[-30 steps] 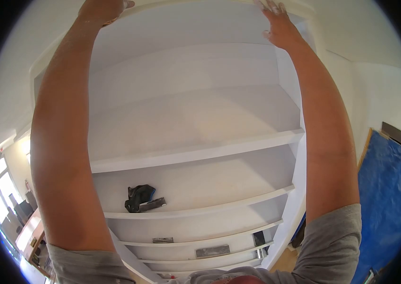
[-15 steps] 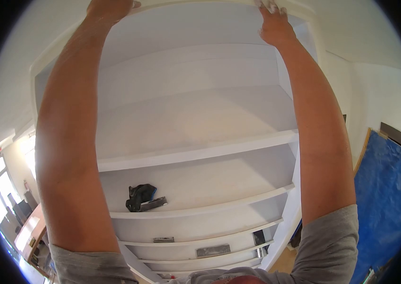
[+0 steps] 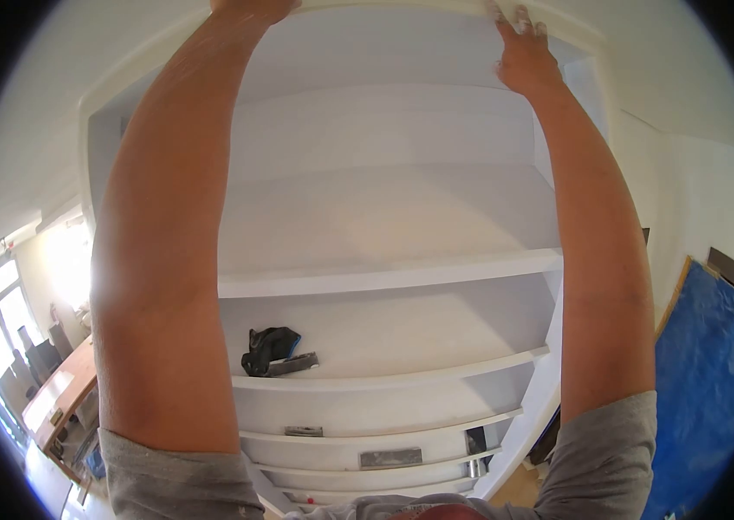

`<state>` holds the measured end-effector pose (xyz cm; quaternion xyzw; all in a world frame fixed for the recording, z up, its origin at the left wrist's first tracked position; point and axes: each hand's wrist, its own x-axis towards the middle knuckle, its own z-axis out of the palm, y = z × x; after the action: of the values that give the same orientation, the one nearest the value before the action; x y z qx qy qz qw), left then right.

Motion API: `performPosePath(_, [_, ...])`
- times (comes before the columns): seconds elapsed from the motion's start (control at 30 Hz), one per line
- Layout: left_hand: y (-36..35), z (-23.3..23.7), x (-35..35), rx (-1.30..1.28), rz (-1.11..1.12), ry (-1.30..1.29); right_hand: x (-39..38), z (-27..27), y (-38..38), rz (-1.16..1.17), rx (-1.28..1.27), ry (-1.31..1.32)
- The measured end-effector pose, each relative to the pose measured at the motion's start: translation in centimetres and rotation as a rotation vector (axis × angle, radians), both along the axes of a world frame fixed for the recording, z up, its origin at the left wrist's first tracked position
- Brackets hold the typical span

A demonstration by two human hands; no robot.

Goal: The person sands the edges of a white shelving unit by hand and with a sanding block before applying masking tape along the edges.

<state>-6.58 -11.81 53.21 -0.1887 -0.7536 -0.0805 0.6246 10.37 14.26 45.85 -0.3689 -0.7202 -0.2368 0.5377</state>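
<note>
Both my arms reach up to the top edge of a white shelf unit [image 3: 436, 276]. My left hand [image 3: 254, 9] is at the top left of the board's front edge, mostly cut off by the upper border of the view, so its fingers are largely hidden. Farther right, my right hand [image 3: 527, 61] is against the same white top edge [image 3: 384, 7], fingers stretched and apart, with white dust or paste on the fingertips. Below, on a shelf between my arms, lie a crumpled black cloth-like item [image 3: 270, 348] and a flat grey blade-like tool [image 3: 294, 364].
Lower shelves hold a small grey block [image 3: 304, 431], a flat grey rectangular plate [image 3: 390, 458] and a dark upright item [image 3: 475, 440]. A blue sheet [image 3: 709, 381] leans at the right wall. A wooden table [image 3: 59, 394] stands at left near bright windows.
Both hands have shifted right in view, along with the shelf unit as the camera turned slightly left. My right fingers remain at the top edge.
</note>
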Motion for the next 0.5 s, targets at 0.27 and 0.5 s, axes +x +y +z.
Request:
performPosePath(0.27, [0.1,-0.1,-0.5,-0.023,-0.026,0.055,-0.2,0.0,2.0,-0.086,0.158,-0.082])
performPosePath(0.5, [0.1,-0.5,0.4,-0.035,-0.004,0.012,0.4,-0.1,0.0,-0.09,0.036,-0.099])
